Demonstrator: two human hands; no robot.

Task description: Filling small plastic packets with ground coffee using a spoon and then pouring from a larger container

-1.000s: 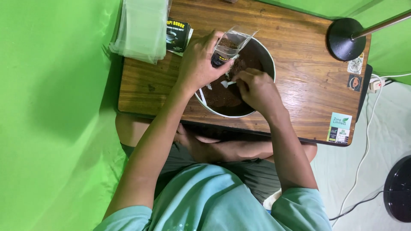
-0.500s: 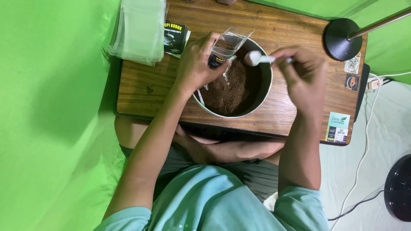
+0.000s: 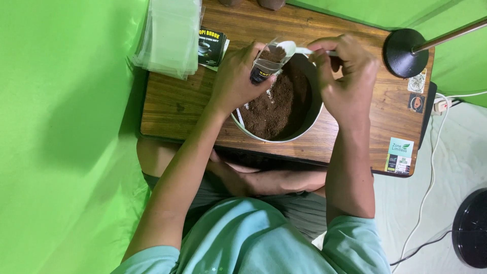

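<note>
A small wooden table (image 3: 350, 132) stands over the seated person's crossed legs, with bright green cloth (image 3: 66, 127) covering the floor to the left and hanging behind the far edge. At the middle of the table, nearer its front edge, sits a round metal bowl (image 3: 304, 129) heaped with dark brown powder (image 3: 276, 109). The left hand (image 3: 236, 81) is closed around a small clear pouch (image 3: 266, 66), holding it open and tilted over the bowl's far rim — some powder already shows inside it. The right hand (image 3: 345, 76) pinches the handle of a white spoon (image 3: 291, 49), whose bowl sits at the pouch's mouth.

At the far left corner lies a stack of empty clear bags (image 3: 170, 35), overhanging the edge, with a black printed packet (image 3: 210, 45) just beside it. The black round base of a lamp stand (image 3: 403, 53) rests at the far right corner. Stickers (image 3: 401, 155) dot the right edge. Beyond it — pale floor (image 3: 426, 213), a white cable (image 3: 431, 167), a black round object (image 3: 472, 228).
</note>
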